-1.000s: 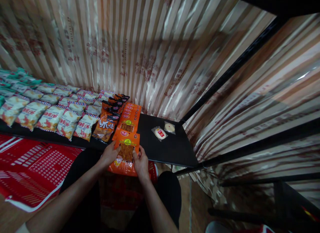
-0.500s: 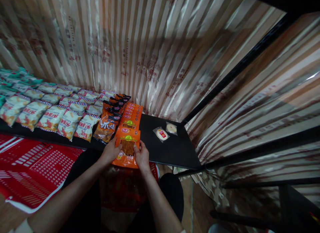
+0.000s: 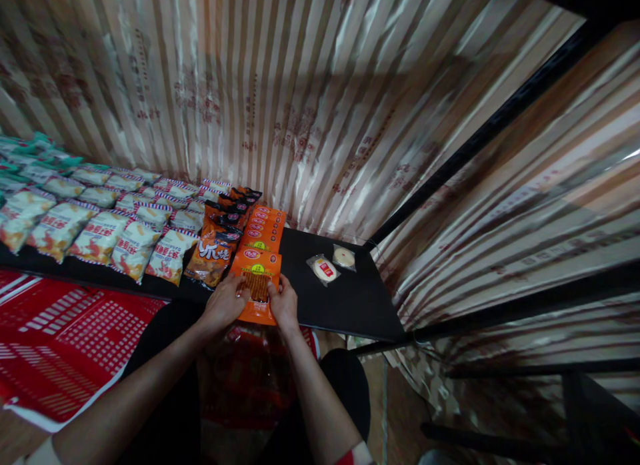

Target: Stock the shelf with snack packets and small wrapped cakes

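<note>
Between my two hands is an orange snack packet [image 3: 257, 286] with a clear window showing brown strips. My left hand [image 3: 226, 304] grips its left side and my right hand [image 3: 284, 302] its right side, thumbs on the front. The packet lies at the shelf's front edge, overlapping the lower end of a row of matching orange packets [image 3: 265, 226]. Just left of that row stands a line of orange-and-black snack bags [image 3: 210, 255]. To the right, two round white cakes in clear wrappers, the nearer cake [image 3: 324, 270] with a red label, lie on the black shelf [image 3: 345, 312].
Rows of white snack bags [image 3: 95, 235] fill the shelf's left part, with green bags [image 3: 35, 155] beyond. A red basket [image 3: 75, 345] sits below at the left. Black metal bars [image 3: 480, 142] and striped plastic sheeting [image 3: 300, 85] enclose the back and right.
The held orange packet has moved slightly away from me, further onto the row of matching packets. Both hands keep their hold on its sides.
</note>
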Demonstrator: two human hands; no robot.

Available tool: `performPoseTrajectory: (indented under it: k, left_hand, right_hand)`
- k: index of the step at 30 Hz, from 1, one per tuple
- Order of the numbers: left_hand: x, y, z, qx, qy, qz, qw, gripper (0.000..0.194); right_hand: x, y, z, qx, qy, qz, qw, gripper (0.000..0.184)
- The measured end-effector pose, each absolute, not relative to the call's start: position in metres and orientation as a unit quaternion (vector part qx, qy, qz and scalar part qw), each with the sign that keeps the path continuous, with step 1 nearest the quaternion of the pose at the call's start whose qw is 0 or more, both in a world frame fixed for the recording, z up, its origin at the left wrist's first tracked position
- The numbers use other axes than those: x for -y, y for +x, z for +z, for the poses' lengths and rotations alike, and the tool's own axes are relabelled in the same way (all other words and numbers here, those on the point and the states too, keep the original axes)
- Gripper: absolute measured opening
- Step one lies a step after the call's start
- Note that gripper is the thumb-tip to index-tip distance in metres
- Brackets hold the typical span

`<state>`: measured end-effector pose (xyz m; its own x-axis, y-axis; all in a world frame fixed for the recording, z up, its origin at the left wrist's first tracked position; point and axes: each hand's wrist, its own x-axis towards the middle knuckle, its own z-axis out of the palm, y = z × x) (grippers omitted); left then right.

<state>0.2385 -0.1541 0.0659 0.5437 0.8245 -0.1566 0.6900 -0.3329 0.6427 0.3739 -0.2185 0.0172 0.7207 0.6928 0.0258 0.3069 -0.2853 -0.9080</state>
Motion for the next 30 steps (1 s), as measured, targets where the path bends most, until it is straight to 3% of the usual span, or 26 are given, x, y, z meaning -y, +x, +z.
performPoseTrajectory:
  k: [30]
  left_hand:
    - [0.143,0.254,0.065,-0.463,0.839,0.114,0.261,0.040]
  right_hand:
    - [0.183,0.391,0.022,0.338,-0.795,0.164,0.476,0.044]
